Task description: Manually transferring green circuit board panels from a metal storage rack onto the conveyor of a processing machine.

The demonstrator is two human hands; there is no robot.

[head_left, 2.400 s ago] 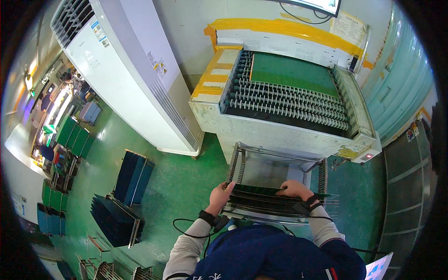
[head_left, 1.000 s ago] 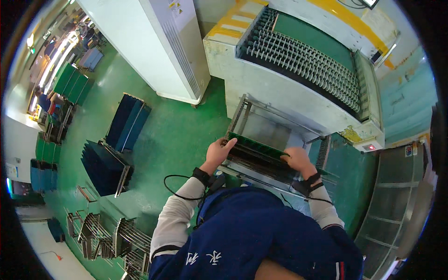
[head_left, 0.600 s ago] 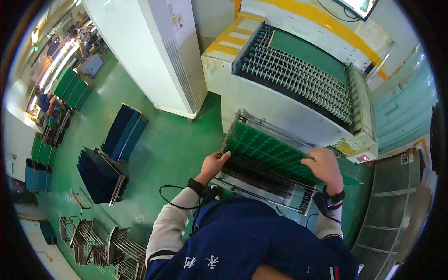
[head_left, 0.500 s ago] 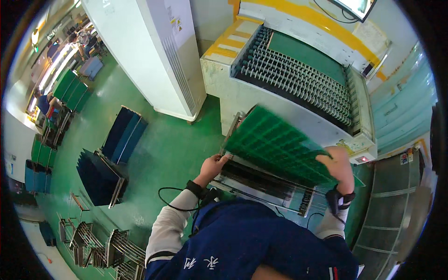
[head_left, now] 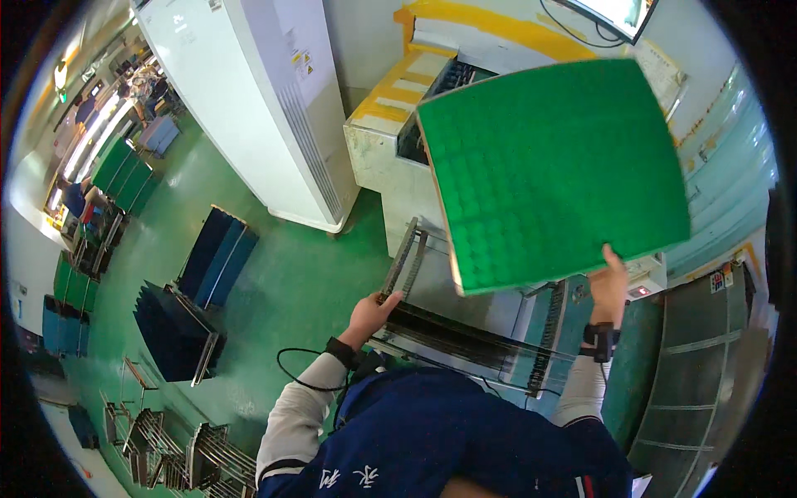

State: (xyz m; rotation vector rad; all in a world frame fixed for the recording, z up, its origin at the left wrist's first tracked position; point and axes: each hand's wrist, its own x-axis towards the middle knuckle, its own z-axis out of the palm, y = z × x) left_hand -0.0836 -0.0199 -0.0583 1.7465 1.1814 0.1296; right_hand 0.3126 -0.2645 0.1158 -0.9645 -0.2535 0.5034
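A large green panel (head_left: 556, 174), which looks like a circuit board, is held up over the roller machine (head_left: 378, 158), hiding most of its rollers. My right hand (head_left: 608, 286) grips the panel near its lower right corner, thumb on the face toward me. My left hand (head_left: 371, 318) is closed round the side bar of a slotted metal rack (head_left: 404, 253) in front of me. Dark thin sheets or slats (head_left: 452, 336) lie in the near part of the rack. The panel's lower edge is above the rack and apart from my left hand.
A tall white cabinet unit (head_left: 249, 108) stands left of the machine. Racks of dark blue panels (head_left: 174, 332) stand on the green floor at left, with bare metal racks (head_left: 158, 440) nearer. A grey metal cabinet (head_left: 689, 390) is at right. People work far left.
My right hand has raised the green panel out of the rack area, up and away, and turned its face toward me. My left hand stays on the rack, slightly lower in view.
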